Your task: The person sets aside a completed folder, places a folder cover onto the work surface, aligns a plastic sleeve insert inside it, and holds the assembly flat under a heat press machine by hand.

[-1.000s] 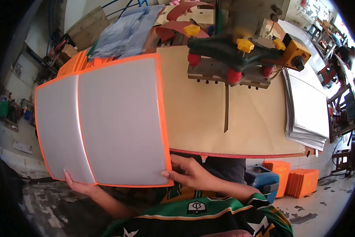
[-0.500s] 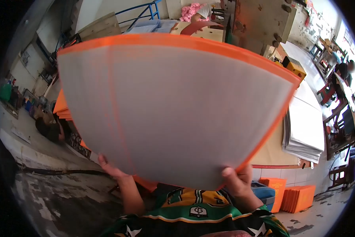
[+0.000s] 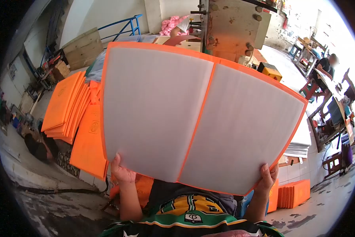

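Note:
A large open orange folder [image 3: 203, 106], its inside lined with two whitish panels and an orange fold between them, is held up tilted before me. My left hand [image 3: 124, 170] is closed at its lower left corner, the thumb pointing up along the edge. At the lower right edge my right hand [image 3: 267, 177] pinches the folder, thumb on the near side and the other fingers mostly hidden behind. Left of it lies a stack of closed orange folders [image 3: 64, 104], with another orange folder [image 3: 91, 142] nearer to me.
Behind the folder stands a machine with a rusty metal plate [image 3: 230, 31] and a yellow box [image 3: 271, 72]. White sheets [image 3: 298, 144] are stacked at the right, above more orange folders [image 3: 295, 193] on the floor. A person [image 3: 325, 68] sits far right; another person's arm [image 3: 177, 33] shows behind.
The folder has opened out, so both panels and the middle fold now show. My hands are further apart, and the view has shifted, revealing more of the orange stack at left.

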`<state>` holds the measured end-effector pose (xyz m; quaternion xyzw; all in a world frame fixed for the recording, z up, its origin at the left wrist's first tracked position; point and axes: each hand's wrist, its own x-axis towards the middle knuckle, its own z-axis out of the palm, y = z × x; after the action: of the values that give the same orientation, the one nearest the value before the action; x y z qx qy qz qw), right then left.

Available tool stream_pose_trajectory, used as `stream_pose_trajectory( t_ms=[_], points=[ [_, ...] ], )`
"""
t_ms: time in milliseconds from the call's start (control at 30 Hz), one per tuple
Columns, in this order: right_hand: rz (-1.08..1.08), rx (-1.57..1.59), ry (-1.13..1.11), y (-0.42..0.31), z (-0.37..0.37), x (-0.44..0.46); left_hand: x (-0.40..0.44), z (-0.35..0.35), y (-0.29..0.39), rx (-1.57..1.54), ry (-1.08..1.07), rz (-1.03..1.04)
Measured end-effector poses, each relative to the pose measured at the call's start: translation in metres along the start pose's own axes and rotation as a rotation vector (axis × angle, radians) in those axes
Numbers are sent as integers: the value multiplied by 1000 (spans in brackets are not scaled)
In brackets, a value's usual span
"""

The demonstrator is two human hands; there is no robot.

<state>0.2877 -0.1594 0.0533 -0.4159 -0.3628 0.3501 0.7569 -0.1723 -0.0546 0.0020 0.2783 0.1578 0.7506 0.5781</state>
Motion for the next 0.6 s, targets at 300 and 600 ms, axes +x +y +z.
stream_pose_trajectory(
  t_ms=[300, 600],
  points=[
    [-65, -47, 24, 0, -29, 12, -2, -65, 35, 180, -76, -56],
    [-78, -103, -8, -10, -43, 20, -2, -43, 60, 469, -170, -203]
  ],
)
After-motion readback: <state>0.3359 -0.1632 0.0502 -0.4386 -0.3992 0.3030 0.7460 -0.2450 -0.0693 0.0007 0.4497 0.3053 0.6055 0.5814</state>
